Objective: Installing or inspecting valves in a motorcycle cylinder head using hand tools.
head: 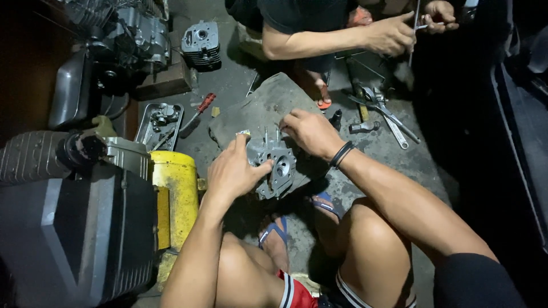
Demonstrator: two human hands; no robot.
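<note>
While the left hand [233, 171] grips an engine part [278, 165] on a cloth [257, 108], the right hand [311, 132] pinches its top studs. Loose bits could likely roll off onto the floor [388, 154].

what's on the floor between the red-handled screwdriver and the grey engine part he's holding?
In the head view, only the corner of the grey cloth under the engine part; between the cloth and the red-handled screwdriver, bare concrete floor.

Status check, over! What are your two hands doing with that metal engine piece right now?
Left hand grips the grey engine part at its side. Right hand on its top studs. Part rests on a grey cloth. Another person's hands work beyond.
</note>
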